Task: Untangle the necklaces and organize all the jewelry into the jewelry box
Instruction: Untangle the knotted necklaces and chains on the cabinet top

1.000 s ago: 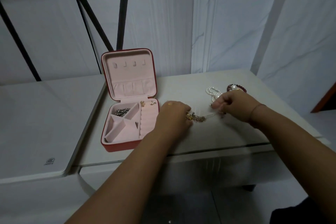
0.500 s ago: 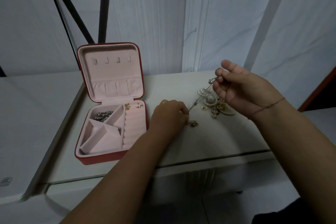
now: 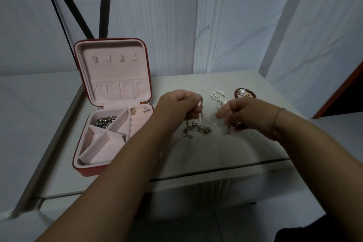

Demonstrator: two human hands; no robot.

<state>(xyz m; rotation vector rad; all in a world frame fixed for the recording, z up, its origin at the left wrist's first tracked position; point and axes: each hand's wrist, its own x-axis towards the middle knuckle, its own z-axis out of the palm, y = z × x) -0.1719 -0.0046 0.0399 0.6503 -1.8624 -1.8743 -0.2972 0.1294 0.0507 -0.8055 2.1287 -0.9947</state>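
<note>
Red square jewelry box with pale pink lining point(image 3: 115, 72) is seen open at centre left of the frame on the white tabletop point(image 3: 196, 159), its lid stood upright. A silver chain point(image 3: 105, 121) is held in its upper-left compartment. A small gold earring point(image 3: 133, 111) and a cross-shaped sparkling stud point(image 3: 145, 110) are set at the top of its padded right section.

Thin tangled gold-coloured necklaces point(image 3: 196, 128) are found at centre frame, right of the box. One strand is pinched by the curled left hand point(image 3: 176, 104), another by the curled right hand point(image 3: 245, 116), though blur hides the exact grip. A white pearl strand point(image 3: 219, 96) and a dark red bead bracelet point(image 3: 245, 93) are laid just behind the right hand.
</note>
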